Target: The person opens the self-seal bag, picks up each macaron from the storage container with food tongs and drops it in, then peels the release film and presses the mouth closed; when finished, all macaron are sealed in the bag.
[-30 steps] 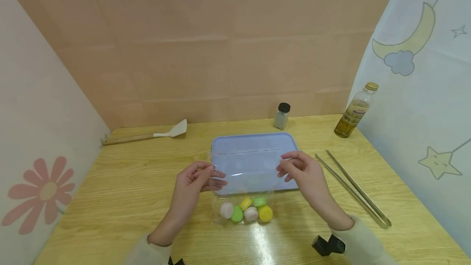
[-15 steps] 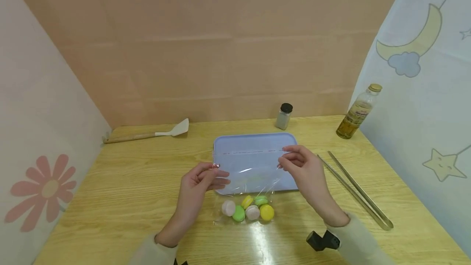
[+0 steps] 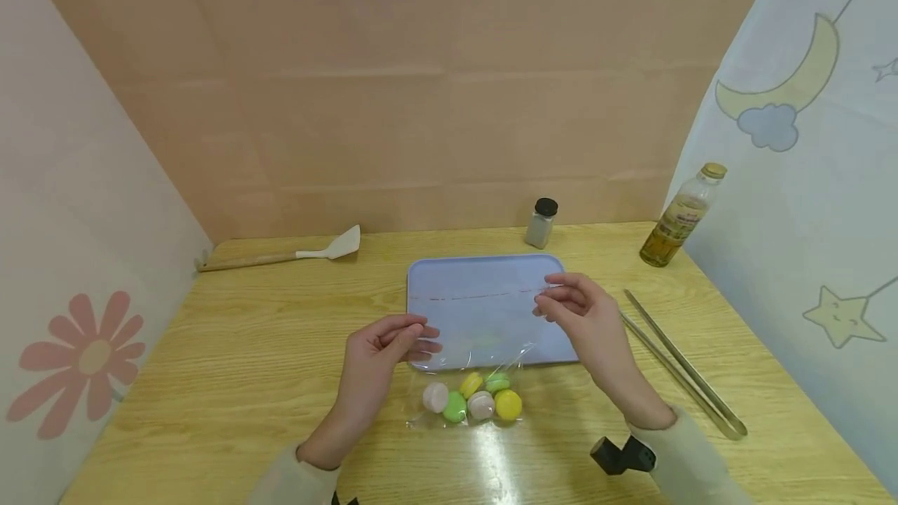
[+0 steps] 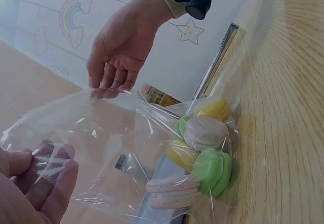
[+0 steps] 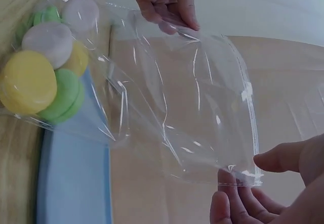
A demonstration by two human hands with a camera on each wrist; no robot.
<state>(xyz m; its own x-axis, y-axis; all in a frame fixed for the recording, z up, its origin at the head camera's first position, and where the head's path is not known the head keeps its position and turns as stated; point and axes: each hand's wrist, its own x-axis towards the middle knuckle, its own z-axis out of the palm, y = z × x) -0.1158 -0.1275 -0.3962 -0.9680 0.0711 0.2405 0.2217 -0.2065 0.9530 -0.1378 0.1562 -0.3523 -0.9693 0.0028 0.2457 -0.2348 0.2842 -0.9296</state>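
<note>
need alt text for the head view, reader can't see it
A person's left hand and right hand hold a clear bag of six macarons by a blue tray on a wooden table. A spatula lies to the left, tongs to the right; a small jar and a bottle stand farther back.

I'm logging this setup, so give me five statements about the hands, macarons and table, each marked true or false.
1. The left hand and right hand hold a clear plastic bag. True.
2. The macarons are all yellow. False: some macarons are green, others whitish.
3. In the head view, the spatula lies left of the tray. True.
4. The tongs stand upright in the tray. False: the tongs lie to its right.
5. The gold-capped bottle is right of the black-capped jar. True.
</note>
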